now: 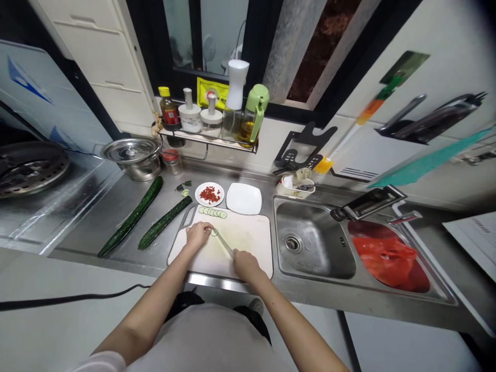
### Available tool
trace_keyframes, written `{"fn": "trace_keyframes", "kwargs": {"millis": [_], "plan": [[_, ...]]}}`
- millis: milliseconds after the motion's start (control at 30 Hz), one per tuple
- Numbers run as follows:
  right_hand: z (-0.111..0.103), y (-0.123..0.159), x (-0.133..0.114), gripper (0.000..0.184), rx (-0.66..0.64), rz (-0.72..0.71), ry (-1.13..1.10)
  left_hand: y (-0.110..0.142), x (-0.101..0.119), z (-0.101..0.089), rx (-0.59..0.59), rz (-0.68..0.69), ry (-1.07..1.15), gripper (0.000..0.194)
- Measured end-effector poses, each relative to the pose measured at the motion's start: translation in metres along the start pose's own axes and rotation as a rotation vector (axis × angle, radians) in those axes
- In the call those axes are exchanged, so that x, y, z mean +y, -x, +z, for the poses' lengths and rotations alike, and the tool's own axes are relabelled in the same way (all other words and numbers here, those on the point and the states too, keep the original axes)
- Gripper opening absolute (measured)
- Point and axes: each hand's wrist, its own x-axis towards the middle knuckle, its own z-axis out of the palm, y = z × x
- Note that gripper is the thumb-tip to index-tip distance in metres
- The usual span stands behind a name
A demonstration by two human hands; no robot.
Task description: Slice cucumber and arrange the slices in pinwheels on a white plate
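Observation:
On the white cutting board (248, 232), my right hand (246, 264) is wrapped around the handle of a knife (225, 244). Its blade points up and left, with the tip at a thin cucumber slice (214, 233). My left hand (199, 235) rests over the board's left part, fingers drawn together, fingertips at that slice. A row of overlapping cucumber slices (212, 212) lies along the board's far edge. Left of the board lie two whole-looking cucumbers, a shorter one (165, 223) and a longer one (132, 217).
Behind the board stand a small plate of chopped red pieces (210, 195) and a bare white plate (244, 198). Cucumber trimmings (185, 192) lie nearby. A steel sink (313, 237) is at the right, a lidded pot (134, 155) at the back left. Bottles fill a wall rack (209, 138).

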Motion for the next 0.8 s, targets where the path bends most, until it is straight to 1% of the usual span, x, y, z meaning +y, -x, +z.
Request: {"fn": "trace_keyframes", "kwargs": {"millis": [367,633,800], "plan": [[-0.001,0.002,-0.001,0.034,0.0,0.002,-0.021,0.003,0.004,-0.002,0.012,0.002,-0.034,0.026],[0.006,0.011,0.002,0.033,0.01,0.018,-0.023,0.007,0.01,0.002,0.003,-0.013,-0.083,0.026],[0.003,0.008,0.001,0.033,0.004,0.011,-0.024,0.007,0.011,0.004,0.001,-0.023,-0.052,0.025]]}}
